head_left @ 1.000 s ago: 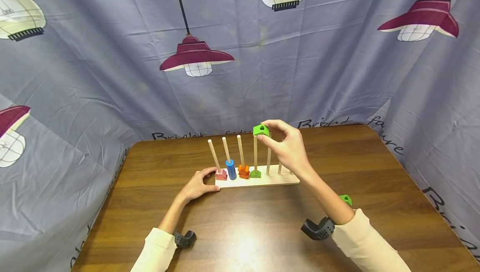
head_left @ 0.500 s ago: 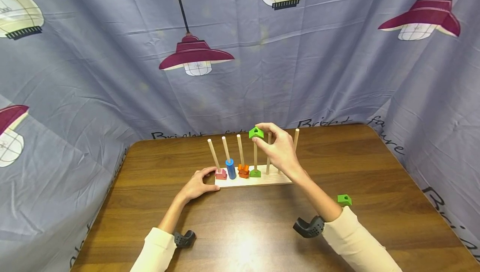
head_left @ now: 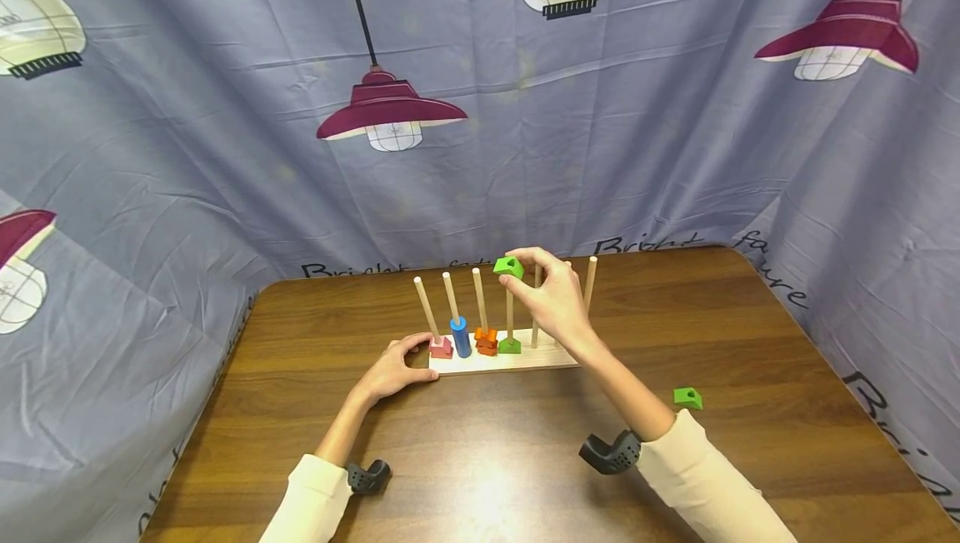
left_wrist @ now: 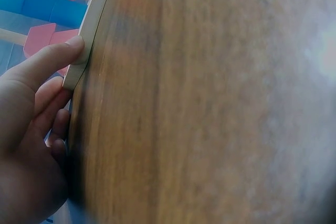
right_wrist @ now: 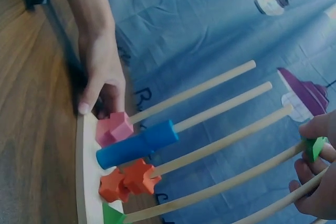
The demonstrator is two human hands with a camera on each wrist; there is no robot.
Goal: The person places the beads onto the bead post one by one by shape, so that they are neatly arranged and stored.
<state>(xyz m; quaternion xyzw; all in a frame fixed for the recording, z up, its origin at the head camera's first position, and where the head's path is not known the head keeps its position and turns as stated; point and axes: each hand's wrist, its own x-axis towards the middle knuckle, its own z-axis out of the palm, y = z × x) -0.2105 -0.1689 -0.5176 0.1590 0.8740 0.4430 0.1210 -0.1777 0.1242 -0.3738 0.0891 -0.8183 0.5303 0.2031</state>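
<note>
A pale wooden pegboard (head_left: pixel 480 366) with several upright rods stands on the table. My left hand (head_left: pixel 392 370) grips its left end, the thumb (left_wrist: pixel 73 45) on the front edge and fingers behind. My right hand (head_left: pixel 555 297) pinches a green notched block (head_left: pixel 507 266) with a hole, at the top of the fourth rod from the left. In the right wrist view the rod tip (right_wrist: pixel 300 149) meets that block. At the base of this rod sits another green block (head_left: pixel 510 347). Pink blocks (head_left: pixel 441 349), blue cylinders (head_left: pixel 461 338) and orange stars (head_left: pixel 486 342) fill the first three rods.
One more green block (head_left: pixel 687 398) lies on the wooden table (head_left: pixel 750 335), to the right of my right forearm. Further rods (head_left: pixel 590 281) rise behind my right hand. A grey-blue curtain (head_left: pixel 480 193) with printed lamps hangs along the far table edge.
My right hand has moved left and slightly down, bringing the green block over the fourth rod. The loose green block on the table has come clear of my forearm. My left hand stays put.
</note>
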